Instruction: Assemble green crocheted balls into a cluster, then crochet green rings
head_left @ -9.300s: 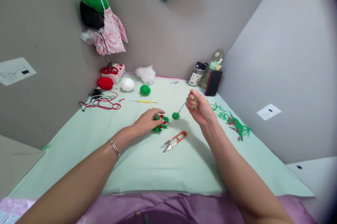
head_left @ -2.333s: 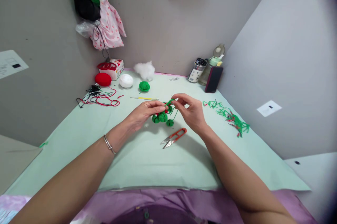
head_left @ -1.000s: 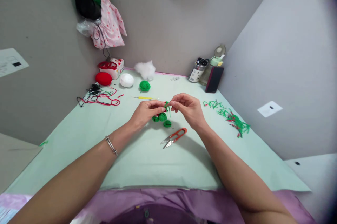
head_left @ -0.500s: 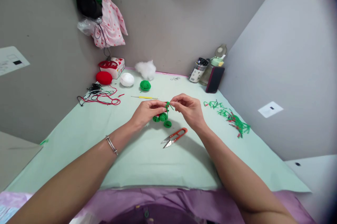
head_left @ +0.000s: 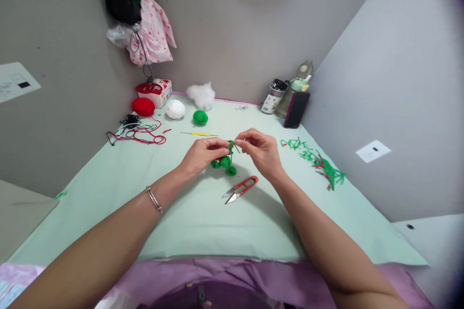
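Where the two hands meet: green crocheted cluster, red and white bits showing, near the middle of the pale green table cover.
Left hand: thumb and forefinger pinching the cluster's upper part; silver bracelet at the wrist.
Right hand: fingertips pinched on a green yarn strand, touching or nearly touching the left fingertips.
Single green ball: just below the cluster, seemingly joined by a strand; hanging or resting, cannot tell.
Thread snips: orange-handled, blades spread, lying just nearer the wearer than the cluster.
Crochet hook: yellow-handled, laid down beyond the left hand.
Yarn stock: green ball of yarn, white yarn ball, red yarn ball, with white stuffing behind.
Offcuts: green and red clippings, heaped beyond the right forearm.
Done, by appearance: balls formed, several gathered together, red and white parts in place.
Left, by judgement: the strand at the fingertips looks unsecured, its loose end untrimmed; whether a knot is drawn tight is too small to tell.
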`<action>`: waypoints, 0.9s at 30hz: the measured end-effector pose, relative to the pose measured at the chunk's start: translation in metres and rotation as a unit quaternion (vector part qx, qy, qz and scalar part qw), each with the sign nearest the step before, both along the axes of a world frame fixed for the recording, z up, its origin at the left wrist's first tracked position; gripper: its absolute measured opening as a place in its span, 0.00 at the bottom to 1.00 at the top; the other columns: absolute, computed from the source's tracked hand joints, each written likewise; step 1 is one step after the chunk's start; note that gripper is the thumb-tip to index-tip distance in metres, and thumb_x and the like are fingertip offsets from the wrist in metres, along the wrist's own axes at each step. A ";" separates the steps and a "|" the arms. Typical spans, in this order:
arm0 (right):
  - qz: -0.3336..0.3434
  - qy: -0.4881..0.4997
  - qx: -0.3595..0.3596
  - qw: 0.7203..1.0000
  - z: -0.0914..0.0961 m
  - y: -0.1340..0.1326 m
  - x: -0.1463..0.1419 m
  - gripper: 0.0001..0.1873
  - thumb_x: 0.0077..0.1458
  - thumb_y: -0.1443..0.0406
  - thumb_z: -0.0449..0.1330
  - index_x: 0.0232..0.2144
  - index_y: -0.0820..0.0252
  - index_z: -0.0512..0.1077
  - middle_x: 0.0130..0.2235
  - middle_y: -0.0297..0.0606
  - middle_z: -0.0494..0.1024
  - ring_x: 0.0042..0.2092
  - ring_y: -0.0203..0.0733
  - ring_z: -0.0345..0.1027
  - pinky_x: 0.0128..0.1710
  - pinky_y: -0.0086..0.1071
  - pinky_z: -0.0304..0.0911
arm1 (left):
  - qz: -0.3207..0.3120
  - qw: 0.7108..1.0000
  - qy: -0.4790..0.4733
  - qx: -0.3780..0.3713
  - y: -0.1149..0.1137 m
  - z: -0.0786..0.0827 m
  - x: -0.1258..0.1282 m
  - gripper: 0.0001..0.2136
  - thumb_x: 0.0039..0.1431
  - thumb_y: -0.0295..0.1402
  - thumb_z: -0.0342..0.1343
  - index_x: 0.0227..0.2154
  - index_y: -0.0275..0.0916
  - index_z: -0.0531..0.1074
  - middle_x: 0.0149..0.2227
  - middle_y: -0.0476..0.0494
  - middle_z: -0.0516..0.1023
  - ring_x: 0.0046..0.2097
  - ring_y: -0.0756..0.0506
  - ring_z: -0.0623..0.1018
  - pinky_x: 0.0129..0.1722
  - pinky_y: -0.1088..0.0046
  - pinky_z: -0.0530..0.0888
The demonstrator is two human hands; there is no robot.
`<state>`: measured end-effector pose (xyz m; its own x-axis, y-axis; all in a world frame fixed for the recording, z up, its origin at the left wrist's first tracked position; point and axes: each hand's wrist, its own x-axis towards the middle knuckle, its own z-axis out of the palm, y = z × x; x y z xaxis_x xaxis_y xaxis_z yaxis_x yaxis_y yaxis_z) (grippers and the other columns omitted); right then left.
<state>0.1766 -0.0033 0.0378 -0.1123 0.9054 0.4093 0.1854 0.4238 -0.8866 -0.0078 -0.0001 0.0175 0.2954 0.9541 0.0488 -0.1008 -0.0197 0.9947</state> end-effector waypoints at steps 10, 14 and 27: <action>-0.016 -0.096 0.085 0.992 -0.002 -0.003 0.000 0.04 0.56 0.64 0.65 0.29 0.56 0.76 0.31 0.34 0.75 0.30 0.36 0.64 0.31 0.33 0.61 | -0.004 1.000 -0.002 -0.001 0.000 -0.001 0.000 0.15 0.43 0.40 0.70 0.34 0.37 0.82 0.32 0.45 0.79 0.30 0.50 0.71 0.33 0.70 0.67; -0.024 -0.131 0.133 0.982 -0.004 -0.004 0.000 0.05 0.59 0.65 0.62 0.30 0.55 0.77 0.32 0.36 0.75 0.32 0.38 0.66 0.33 0.34 0.62 | -0.005 1.000 0.003 -0.001 0.000 -0.003 0.000 0.15 0.47 0.41 0.68 0.35 0.38 0.82 0.34 0.44 0.80 0.33 0.48 0.72 0.37 0.69 0.67; -0.002 -0.055 0.073 0.996 -0.007 -0.004 -0.002 0.05 0.55 0.62 0.66 0.28 0.56 0.76 0.31 0.34 0.74 0.30 0.36 0.66 0.32 0.33 0.63 | -0.056 0.994 -0.081 -0.048 0.000 -0.004 -0.002 0.11 0.51 0.40 0.66 0.32 0.38 0.78 0.31 0.49 0.74 0.32 0.50 0.69 0.34 0.73 0.65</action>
<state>0.1742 -0.0069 0.0306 -0.1601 0.8375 0.5225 0.2805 0.5461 -0.7894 -0.0099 0.0002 0.0130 0.3965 0.9179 0.0155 -0.2569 0.0948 0.9618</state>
